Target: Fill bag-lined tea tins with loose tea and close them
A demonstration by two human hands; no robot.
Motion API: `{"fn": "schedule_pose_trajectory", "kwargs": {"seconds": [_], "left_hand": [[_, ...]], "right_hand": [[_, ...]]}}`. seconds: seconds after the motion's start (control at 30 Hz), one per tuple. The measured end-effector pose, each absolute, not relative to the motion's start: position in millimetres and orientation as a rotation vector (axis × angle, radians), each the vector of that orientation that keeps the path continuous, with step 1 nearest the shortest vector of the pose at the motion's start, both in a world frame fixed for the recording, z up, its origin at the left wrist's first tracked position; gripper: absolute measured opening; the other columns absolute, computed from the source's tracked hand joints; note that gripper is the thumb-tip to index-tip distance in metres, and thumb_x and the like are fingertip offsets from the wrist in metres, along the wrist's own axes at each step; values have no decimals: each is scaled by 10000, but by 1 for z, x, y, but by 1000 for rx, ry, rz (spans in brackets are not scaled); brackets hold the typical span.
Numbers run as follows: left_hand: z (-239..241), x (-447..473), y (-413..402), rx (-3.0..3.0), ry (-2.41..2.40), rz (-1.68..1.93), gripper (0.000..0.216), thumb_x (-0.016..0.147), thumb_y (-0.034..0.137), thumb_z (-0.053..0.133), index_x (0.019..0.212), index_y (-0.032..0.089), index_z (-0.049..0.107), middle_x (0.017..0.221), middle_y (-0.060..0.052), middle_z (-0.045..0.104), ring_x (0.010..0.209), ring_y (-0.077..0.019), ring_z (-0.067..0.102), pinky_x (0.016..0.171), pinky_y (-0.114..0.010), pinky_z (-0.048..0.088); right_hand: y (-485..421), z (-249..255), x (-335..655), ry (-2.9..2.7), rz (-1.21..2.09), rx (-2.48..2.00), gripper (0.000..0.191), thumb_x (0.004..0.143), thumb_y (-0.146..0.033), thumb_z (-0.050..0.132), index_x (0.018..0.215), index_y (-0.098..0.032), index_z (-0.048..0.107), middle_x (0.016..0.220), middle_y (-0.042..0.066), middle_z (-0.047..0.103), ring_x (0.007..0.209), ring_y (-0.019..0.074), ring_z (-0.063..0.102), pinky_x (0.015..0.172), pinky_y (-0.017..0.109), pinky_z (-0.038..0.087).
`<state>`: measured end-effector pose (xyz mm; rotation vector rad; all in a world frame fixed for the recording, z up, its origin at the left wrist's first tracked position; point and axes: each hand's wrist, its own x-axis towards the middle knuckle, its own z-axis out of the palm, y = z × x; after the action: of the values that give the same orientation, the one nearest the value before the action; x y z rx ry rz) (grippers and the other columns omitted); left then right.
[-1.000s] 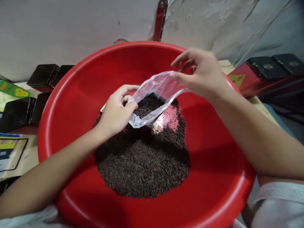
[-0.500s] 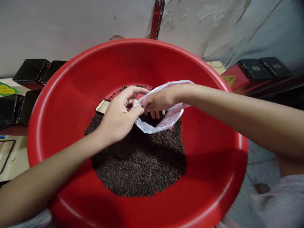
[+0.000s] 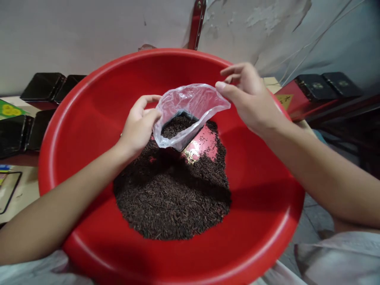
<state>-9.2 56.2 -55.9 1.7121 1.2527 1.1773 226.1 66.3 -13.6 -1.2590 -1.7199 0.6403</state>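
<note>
Loose dark tea leaves [image 3: 172, 209] lie heaped in a big red plastic basin [image 3: 261, 229]. Among them stands a red tin [image 3: 203, 144], tilted, its glossy side dusted with leaf bits. A clear plastic bag [image 3: 192, 99] lines the tin, its mouth spread above the rim, with tea leaves visible inside. My left hand [image 3: 138, 126] pinches the bag's left edge between thumb and fingers. At the bag's right edge is my right hand [image 3: 252, 99], thumb tip against the plastic and fingers apart above it; no plastic shows between them.
Black-lidded tins [image 3: 43, 87] stand left of the basin, and similar red tins with black lids [image 3: 317, 87] stand to the right. A wall [image 3: 89, 31] with peeling paint rises close behind the basin. Tiled floor [image 3: 314, 221] shows at the lower right.
My right hand has come out of the bag and moved up and right to its right edge. The bag's mouth now stands higher and wider, exposing the tin. My left hand keeps hold, slightly further left.
</note>
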Motion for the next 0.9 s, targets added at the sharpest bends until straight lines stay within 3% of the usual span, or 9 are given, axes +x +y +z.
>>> {"fn": "schedule_pose_trajectory", "kwargs": {"seconds": [0.1, 0.2, 0.33, 0.47, 0.57, 0.67, 0.73, 0.83, 0.9], "left_hand": [[-56, -15, 60, 1876, 1280, 1438, 189, 832, 232, 455, 968, 190, 580, 666, 11, 514, 573, -107, 505, 551, -258, 444], [-41, -16, 49, 2472, 1168, 1621, 298, 856, 371, 452, 1016, 187, 624, 906, -63, 585, 867, -191, 558, 784, -360, 468], [-23, -10, 30, 2983, 794, 868, 420, 878, 525, 417, 1082, 215, 614, 936, -50, 627, 879, -201, 589, 833, -366, 459], [-27, -3, 30, 2990, 960, 775, 222, 908, 349, 446, 906, 230, 633, 757, 6, 633, 752, -161, 600, 803, -337, 446], [-36, -12, 42, 3069, 1011, 1070, 284, 935, 424, 427, 907, 212, 614, 814, -11, 656, 791, -171, 603, 769, -334, 432], [-43, -41, 63, 3033, 918, 1349, 717, 810, 786, 300, 1129, 191, 542, 1024, -80, 634, 930, -218, 570, 837, -378, 420], [-48, -66, 79, 3016, 1005, 1434, 909, 678, 901, 293, 1183, 173, 494, 1047, -104, 607, 964, -245, 538, 896, -427, 389], [-60, -83, 98, 3001, 1235, 912, 944, 554, 900, 489, 1155, 173, 520, 1062, -115, 605, 947, -268, 528, 920, -463, 374], [-69, -74, 100, 2955, 1271, 593, 761, 605, 796, 570, 1034, 167, 580, 1008, -117, 624, 907, -269, 550, 874, -452, 415]], "right_hand": [[66, -37, 232, -1556, 844, -1377, 373, 834, -473, 568, 1089, -212, 493, 1049, 65, 563, 962, 169, 565, 845, 342, 480], [63, -44, 230, -1526, 982, -1386, 322, 842, -490, 543, 1024, -224, 532, 997, 40, 592, 940, 166, 585, 783, 329, 499], [64, -40, 226, -1599, 1043, -1330, 239, 802, -415, 612, 844, -182, 584, 833, 25, 605, 801, 147, 591, 774, 342, 493], [73, -44, 223, -1583, 944, -1280, 221, 807, -398, 603, 754, -185, 580, 756, 18, 586, 735, 135, 580, 781, 349, 491], [78, -61, 222, -1476, 977, -1244, 381, 854, -563, 465, 889, -203, 582, 878, 49, 611, 831, 160, 612, 807, 359, 499], [71, -86, 222, -1450, 935, -1248, 638, 829, -735, 288, 1156, -230, 501, 1174, 98, 565, 1094, 213, 568, 911, 403, 475], [60, -100, 221, -1547, 864, -1270, 797, 749, -821, 305, 1293, -244, 389, 1343, 120, 454, 1248, 250, 463, 998, 442, 424], [44, -111, 214, -1696, 799, -1328, 1015, 601, -866, 479, 1363, -225, 281, 1424, 154, 345, 1338, 295, 338, 1099, 482, 314], [39, -109, 205, -1740, 790, -1382, 1034, 554, -831, 576, 1331, -203, 312, 1391, 168, 367, 1321, 316, 335, 1116, 501, 279]]}}
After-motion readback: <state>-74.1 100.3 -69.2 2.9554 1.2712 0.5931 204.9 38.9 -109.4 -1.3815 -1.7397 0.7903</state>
